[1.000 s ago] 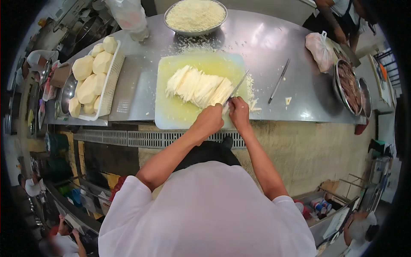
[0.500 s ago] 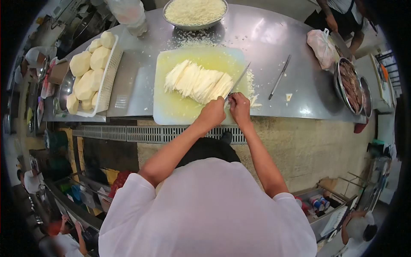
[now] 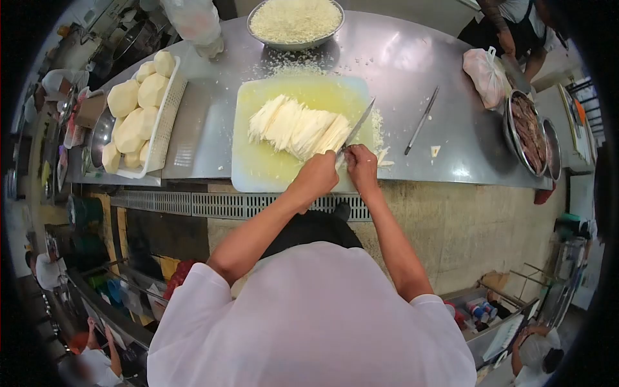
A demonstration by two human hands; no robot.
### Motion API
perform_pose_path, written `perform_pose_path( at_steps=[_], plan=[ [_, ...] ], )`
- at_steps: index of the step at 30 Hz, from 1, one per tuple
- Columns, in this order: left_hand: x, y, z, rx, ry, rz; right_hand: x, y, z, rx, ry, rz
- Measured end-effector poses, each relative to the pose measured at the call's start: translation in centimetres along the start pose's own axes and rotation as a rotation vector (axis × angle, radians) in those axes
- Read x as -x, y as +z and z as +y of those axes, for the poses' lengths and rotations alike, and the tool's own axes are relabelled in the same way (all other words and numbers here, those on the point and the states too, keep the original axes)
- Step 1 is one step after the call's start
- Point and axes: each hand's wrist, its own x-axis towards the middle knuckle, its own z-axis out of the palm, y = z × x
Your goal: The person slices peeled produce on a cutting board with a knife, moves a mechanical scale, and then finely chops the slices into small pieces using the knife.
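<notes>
My left hand [image 3: 316,174] is closed round the handle end of a knife [image 3: 361,122], whose blade points away and to the right over the board's right part. Right beside it, my right hand [image 3: 362,166] has its fingers pinched together near the base of the blade; what they hold is hidden. A row of thin pale strips [image 3: 296,128] lies slanted on the yellowish cutting board [image 3: 258,169], its right end close to the blade. Small pale bits are scattered along the board's right edge.
Behind the board stands a bowl of finely chopped pale pieces [image 3: 295,45]. A white basket [image 3: 169,116] of peeled roots is at left. To the right lie a thin metal tool [image 3: 422,121], a plastic bag [image 3: 485,77] and a bowl of brownish food [image 3: 527,132]. A co-worker [image 3: 509,32] stands back right.
The view has shifted slightly. Both my hands stay together at the board's front right, with the knife blade tilting a little. The co-worker's hands at back right have moved.
</notes>
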Motion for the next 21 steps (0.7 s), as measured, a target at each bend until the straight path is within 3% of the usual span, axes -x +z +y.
perform_pose_path(
  at_steps=[3,6,21],
  plan=[
    [0.0,2.5,-0.6,0.010,-0.090,0.024,1.0,-0.2,0.0,-0.023,-0.011,0.029],
    [-1.0,3.1,-0.7,0.022,-0.022,0.023,1.4,-0.2,0.2,-0.044,0.026,0.037],
    [1.0,0.4,0.1,-0.012,-0.017,0.048,1.5,-1.2,0.0,0.022,0.052,-0.020]
  ],
)
